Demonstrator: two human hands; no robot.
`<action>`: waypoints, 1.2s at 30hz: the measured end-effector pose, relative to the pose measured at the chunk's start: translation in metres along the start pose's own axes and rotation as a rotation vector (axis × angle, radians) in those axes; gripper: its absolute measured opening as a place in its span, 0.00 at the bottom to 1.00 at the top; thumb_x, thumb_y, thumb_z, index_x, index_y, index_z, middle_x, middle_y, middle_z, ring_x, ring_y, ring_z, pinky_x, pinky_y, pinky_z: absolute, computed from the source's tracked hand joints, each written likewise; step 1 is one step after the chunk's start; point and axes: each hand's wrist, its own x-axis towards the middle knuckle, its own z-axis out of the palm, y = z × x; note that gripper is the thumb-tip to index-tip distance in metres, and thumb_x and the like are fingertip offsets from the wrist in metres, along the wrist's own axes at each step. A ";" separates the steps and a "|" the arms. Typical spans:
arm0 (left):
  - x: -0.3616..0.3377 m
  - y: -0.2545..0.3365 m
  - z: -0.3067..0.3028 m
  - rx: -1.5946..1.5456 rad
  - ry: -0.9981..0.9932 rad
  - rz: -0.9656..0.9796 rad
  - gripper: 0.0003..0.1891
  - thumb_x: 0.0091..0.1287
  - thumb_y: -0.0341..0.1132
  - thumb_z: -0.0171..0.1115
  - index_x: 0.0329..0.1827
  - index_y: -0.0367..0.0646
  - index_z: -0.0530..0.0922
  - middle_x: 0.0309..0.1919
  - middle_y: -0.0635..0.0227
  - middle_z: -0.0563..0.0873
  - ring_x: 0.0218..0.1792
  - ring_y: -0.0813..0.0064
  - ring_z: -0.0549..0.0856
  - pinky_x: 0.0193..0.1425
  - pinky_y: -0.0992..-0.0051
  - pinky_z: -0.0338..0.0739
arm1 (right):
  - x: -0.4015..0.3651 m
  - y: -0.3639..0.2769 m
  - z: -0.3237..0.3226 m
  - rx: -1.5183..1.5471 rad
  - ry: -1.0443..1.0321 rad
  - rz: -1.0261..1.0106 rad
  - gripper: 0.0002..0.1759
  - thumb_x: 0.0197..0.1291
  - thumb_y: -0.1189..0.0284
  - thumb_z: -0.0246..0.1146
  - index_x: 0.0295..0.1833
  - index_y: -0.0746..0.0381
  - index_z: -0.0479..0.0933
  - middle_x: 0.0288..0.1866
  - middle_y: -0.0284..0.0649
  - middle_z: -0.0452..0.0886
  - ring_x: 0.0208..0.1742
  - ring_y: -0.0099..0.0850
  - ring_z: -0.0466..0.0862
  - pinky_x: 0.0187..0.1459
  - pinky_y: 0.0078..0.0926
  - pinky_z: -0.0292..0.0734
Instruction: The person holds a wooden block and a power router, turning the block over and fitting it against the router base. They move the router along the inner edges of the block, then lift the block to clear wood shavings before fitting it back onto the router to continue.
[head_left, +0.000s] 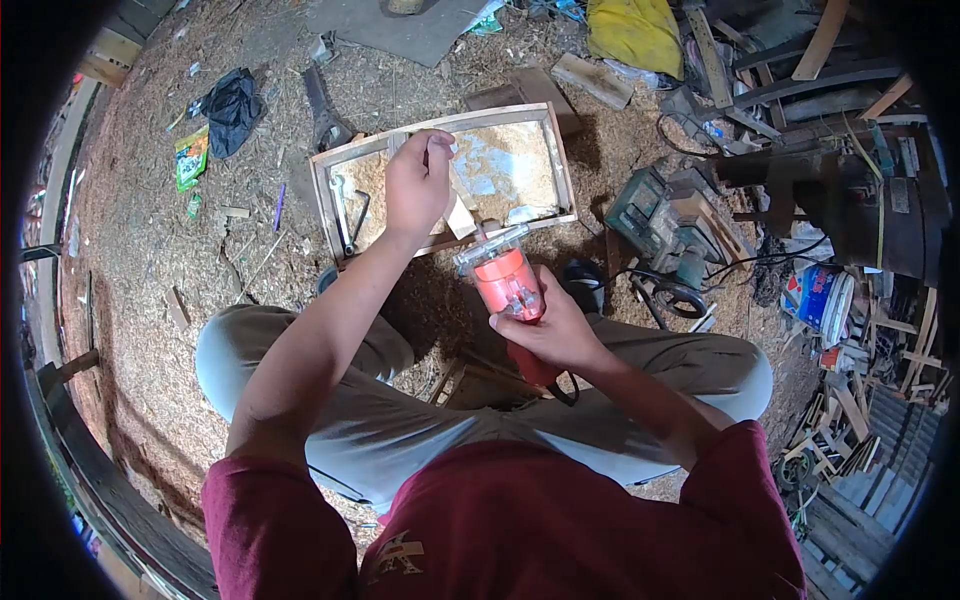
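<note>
My right hand [553,330] grips an orange power tool [508,282] with a clear base at its top, held upright between my knees. My left hand [418,183] is raised over a shallow wooden tray [330,205] on the ground, its fingers pinched on a small thin metal piece [428,150] that I cannot make out clearly. The tray holds sawdust, a spanner [342,215] at its left side and some light scraps. A black cord [563,392] hangs from the tool's lower end.
Sawdust and wood chips cover the ground. A green machine [665,220] with cables stands at the right, with a bucket [822,297] beyond it. Timber offcuts pile up at the far right. A black bag [232,108] and green packet [190,157] lie at the left. Yellow cloth [634,32] lies at the top.
</note>
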 end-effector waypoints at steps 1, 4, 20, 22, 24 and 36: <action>0.000 -0.001 0.000 0.000 0.000 -0.002 0.13 0.83 0.34 0.54 0.50 0.33 0.84 0.37 0.55 0.90 0.38 0.67 0.90 0.47 0.69 0.82 | 0.000 -0.001 -0.001 -0.002 -0.004 0.004 0.33 0.57 0.53 0.80 0.56 0.63 0.74 0.47 0.47 0.86 0.49 0.42 0.89 0.52 0.40 0.81; 0.000 -0.003 0.001 0.007 0.000 0.013 0.14 0.82 0.34 0.54 0.50 0.33 0.85 0.37 0.55 0.90 0.38 0.66 0.90 0.47 0.68 0.82 | -0.001 -0.005 -0.002 -0.014 -0.009 0.023 0.33 0.58 0.53 0.80 0.56 0.63 0.74 0.47 0.47 0.86 0.49 0.42 0.89 0.53 0.40 0.81; 0.000 -0.003 0.001 0.003 0.007 0.020 0.14 0.83 0.35 0.54 0.50 0.33 0.85 0.37 0.54 0.91 0.37 0.65 0.90 0.46 0.68 0.83 | -0.001 -0.004 -0.001 -0.008 -0.004 0.003 0.33 0.57 0.54 0.80 0.57 0.63 0.74 0.47 0.45 0.86 0.47 0.38 0.89 0.52 0.38 0.82; 0.000 -0.003 0.001 0.006 -0.004 0.014 0.14 0.83 0.35 0.54 0.50 0.34 0.85 0.37 0.54 0.91 0.37 0.66 0.90 0.46 0.68 0.83 | 0.000 -0.001 -0.001 -0.008 -0.011 0.001 0.33 0.57 0.54 0.80 0.57 0.63 0.74 0.47 0.45 0.86 0.47 0.38 0.89 0.52 0.38 0.82; 0.000 -0.004 0.001 -0.009 -0.001 0.011 0.14 0.83 0.35 0.54 0.50 0.34 0.85 0.37 0.54 0.91 0.37 0.66 0.91 0.46 0.68 0.83 | 0.000 0.000 -0.001 -0.018 -0.014 -0.001 0.34 0.57 0.53 0.80 0.58 0.63 0.74 0.47 0.45 0.87 0.48 0.38 0.89 0.52 0.38 0.82; 0.001 -0.003 0.001 -0.019 -0.003 -0.002 0.14 0.82 0.34 0.54 0.50 0.33 0.85 0.38 0.53 0.91 0.40 0.64 0.91 0.48 0.67 0.83 | 0.002 0.007 0.000 -0.037 -0.006 -0.029 0.35 0.57 0.52 0.80 0.60 0.63 0.74 0.48 0.46 0.85 0.50 0.41 0.89 0.54 0.39 0.81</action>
